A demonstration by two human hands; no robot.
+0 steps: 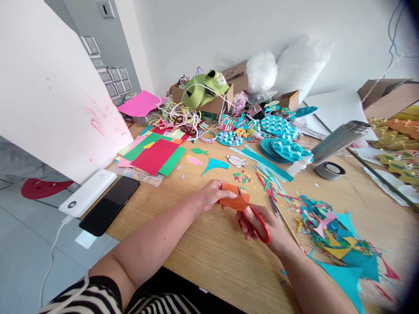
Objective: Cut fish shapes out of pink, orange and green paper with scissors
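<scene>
My left hand (212,195) pinches a small piece of orange paper (234,201) above the wooden table. Red-handled scissors (266,231) are in my right hand (258,223), their blades at the orange paper's right side. A dark line runs across the paper. Just beyond my hands lie a blue paper scrap (215,165), a pink and yellow paper fish (194,160), a green paper fish (199,151) and a white fish cutout with drawn lines (237,161). Tiny coloured paper bits (242,176) are scattered close to the orange paper.
Coloured sheets (153,157) are stacked at left, near a black phone (110,205) and a white power bank (87,193). Paper offcuts (340,240) cover the right side. Blue wavy discs (284,150), a metal bottle (342,141) and its lid (330,170) stand behind.
</scene>
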